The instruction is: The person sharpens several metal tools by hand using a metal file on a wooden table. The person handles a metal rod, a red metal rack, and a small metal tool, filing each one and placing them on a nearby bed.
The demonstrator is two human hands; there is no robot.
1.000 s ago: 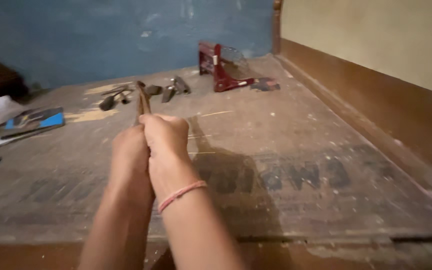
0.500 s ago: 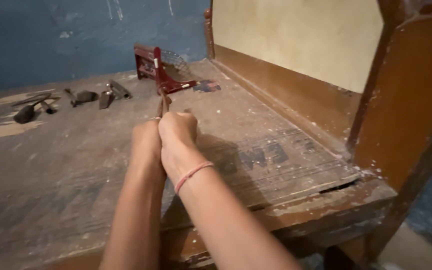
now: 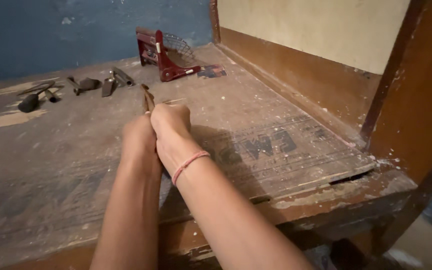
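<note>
Gripping a thin brown stick-like piece (image 3: 147, 99) between them, the left hand (image 3: 138, 142) and the right hand (image 3: 170, 125) are pressed together side by side over the middle of the worn wooden bench (image 3: 66, 165), both curled shut around its lower end so only the top pokes out toward 12 o'clock. A pink thread band (image 3: 190, 163) circles the right wrist. At 11 o'clock from the hands, well apart, lie dark metal tools (image 3: 101, 84), and further toward 10 o'clock a black-handled tool (image 3: 30, 102). At 12 o'clock, against the blue wall (image 3: 51, 30), stands a red frame with a wire basket (image 3: 163, 55). A printed, flattened sheet (image 3: 276, 145) covers the bench at 3 o'clock.
</note>
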